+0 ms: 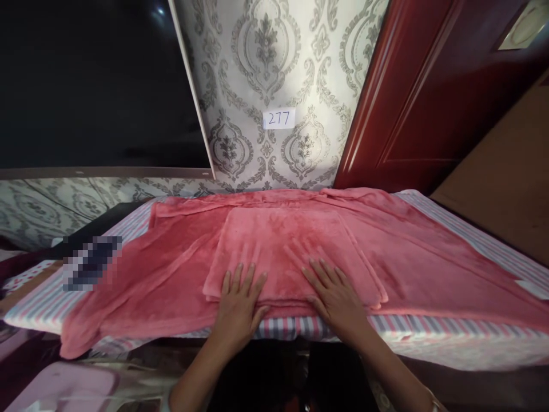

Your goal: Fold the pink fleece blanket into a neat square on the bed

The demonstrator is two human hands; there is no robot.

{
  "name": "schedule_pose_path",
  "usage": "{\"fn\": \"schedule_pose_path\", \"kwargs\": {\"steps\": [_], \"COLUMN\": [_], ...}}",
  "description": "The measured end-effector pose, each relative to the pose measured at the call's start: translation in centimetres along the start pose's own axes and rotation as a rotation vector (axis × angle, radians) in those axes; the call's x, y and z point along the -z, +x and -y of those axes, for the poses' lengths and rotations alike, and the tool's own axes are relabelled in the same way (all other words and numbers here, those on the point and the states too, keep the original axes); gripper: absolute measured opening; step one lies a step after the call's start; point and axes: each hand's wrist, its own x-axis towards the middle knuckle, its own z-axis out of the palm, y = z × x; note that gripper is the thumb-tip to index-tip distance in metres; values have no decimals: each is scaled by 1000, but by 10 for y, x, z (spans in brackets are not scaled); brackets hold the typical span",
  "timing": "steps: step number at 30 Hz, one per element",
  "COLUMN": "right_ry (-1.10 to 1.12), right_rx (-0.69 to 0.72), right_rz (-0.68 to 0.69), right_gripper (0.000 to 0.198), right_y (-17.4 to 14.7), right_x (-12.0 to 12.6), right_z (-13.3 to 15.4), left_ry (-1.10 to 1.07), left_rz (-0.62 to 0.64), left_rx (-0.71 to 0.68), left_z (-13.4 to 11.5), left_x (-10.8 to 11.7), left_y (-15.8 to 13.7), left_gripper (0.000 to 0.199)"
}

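A folded pink plush blanket [283,246] lies flat in front of me, its layered edge toward my body. Beneath it a larger pink blanket [429,263] spreads over the table. My left hand [241,297] rests palm down on the near left part of the folded piece, fingers spread. On the near right part lies my right hand [332,294], likewise flat with fingers apart. Faint finger-shaped marks show in the pile just beyond both hands. Neither hand grips anything.
A striped cloth [450,329] covers the table. At the left is a blurred dark object [94,260]. A large television screen [98,86] stands behind on the left, a dark red door [412,97] on the right. A paper marked 277 [279,118] hangs on the patterned wall.
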Motion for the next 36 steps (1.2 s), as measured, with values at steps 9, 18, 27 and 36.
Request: {"fn": "schedule_pose_path", "kwargs": {"steps": [9, 18, 27, 36], "right_ry": [248, 43, 89, 115], "right_rx": [-80, -256, -278, -206], "right_rz": [-192, -177, -173, -210], "right_gripper": [43, 55, 55, 54], "right_y": [-33, 1, -34, 41], "right_x": [34, 21, -11, 43], "right_z": [-21, -50, -71, -25], "left_ry": [-129, 48, 0, -119], "left_rz": [-266, -31, -14, -55], "left_rx": [-12, 160, 197, -52], "left_z": [47, 44, 49, -17], "left_x": [27, 16, 2, 18], "left_y": [-5, 33, 8, 68], "left_gripper": [35, 51, 47, 54]}}
